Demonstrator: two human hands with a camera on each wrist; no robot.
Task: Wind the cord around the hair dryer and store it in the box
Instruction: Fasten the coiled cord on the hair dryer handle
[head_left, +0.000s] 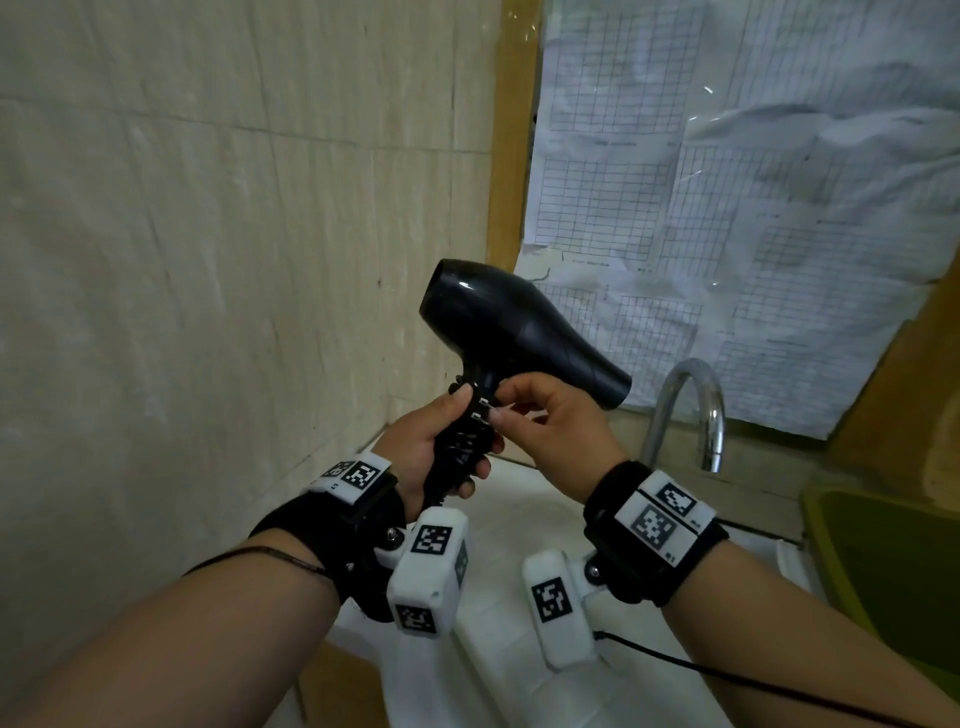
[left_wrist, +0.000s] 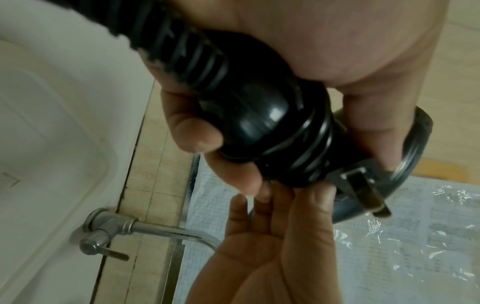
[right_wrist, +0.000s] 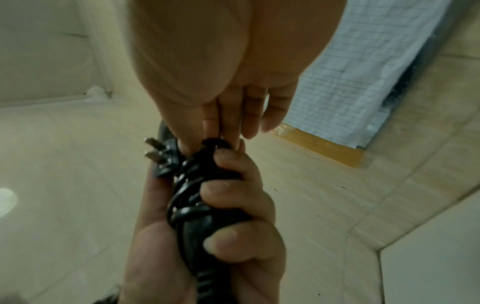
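Head view shows the hair dryer (head_left: 519, 338) held up in front of the tiled wall (head_left: 208, 260), above a white sink (head_left: 519, 519), nozzle pointing right and down toward the tap (head_left: 696, 410). The left hand (head_left: 441, 452) is wrapped around the handle, fingers curled over the turns of cord (head_left: 462, 447) already wound there. The right hand (head_left: 550, 431) pinches the end of the cord at the plug (head_left: 485, 410), whose two metal prongs stick out just under the dryer body.

Judging from this, the winding is nearly finished and the step in hand is securing the plug end. To do it well, the left hand should keep firm pressure on the coils so they do not spring loose, while the right tucks the plug under the last turn or presses it flat against the handle, prongs turned away from the palm. Pulling too hard risks kinking the cord at the plug; letting go too soon would let the turns unwind.

No box can be identified for certain; a green container (head_left: 883, 561) sits at the right edge, and whether it is the box I cannot tell.

No brand shows on the dryer. The sheets (head_left: 753, 208) behind plastic carry printed grids, too blurred to read. The wrist bands bear square black-and-white code markers; the small letters beside them are not legible.
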